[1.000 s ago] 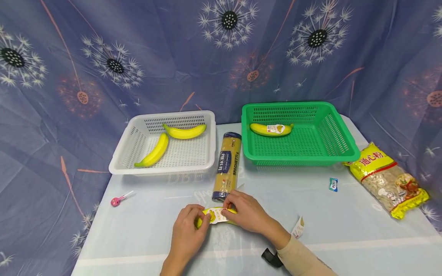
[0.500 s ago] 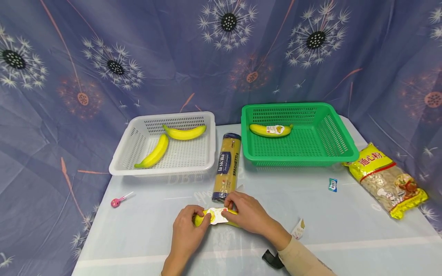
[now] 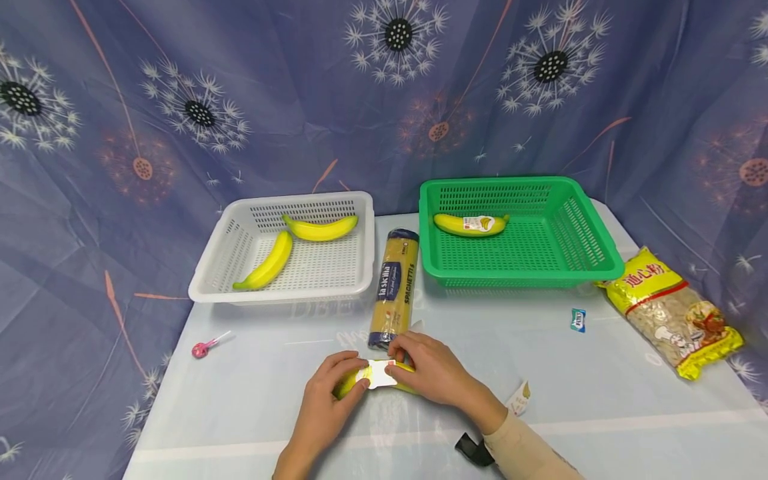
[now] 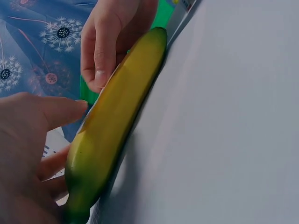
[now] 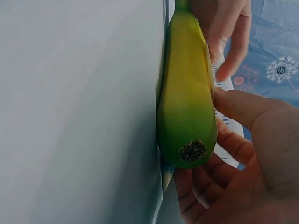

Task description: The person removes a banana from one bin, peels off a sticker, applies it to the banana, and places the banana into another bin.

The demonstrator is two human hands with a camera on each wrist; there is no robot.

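Observation:
A yellow banana with green ends [image 4: 117,107] lies on the table in front of the person, crosswise in the head view. On its top is a white label [image 3: 381,375]. The left hand [image 3: 327,400] holds the banana's left part, with thumb and fingertips at the label's left end. From the other side the right hand [image 3: 435,373] grips the banana, its thumb pressing the label's right end. In the right wrist view the right thumb [image 5: 238,105] touches the side of the banana, and its other fingers pass behind. The label's face is hidden in both wrist views.
A white basket [image 3: 279,297] holds two bananas; a green basket [image 3: 528,275] holds a labelled one. Between them lies a spaghetti pack [image 3: 396,287]. Around are a lollipop [image 3: 201,349], a small candy [image 3: 578,320], a noodle bag [image 3: 675,313], a paper scrap [image 3: 519,398] and a black strap [image 3: 473,451].
The left fingers and thumb have slid slightly right, onto the label's left end. The right hand and the banana stay almost in place.

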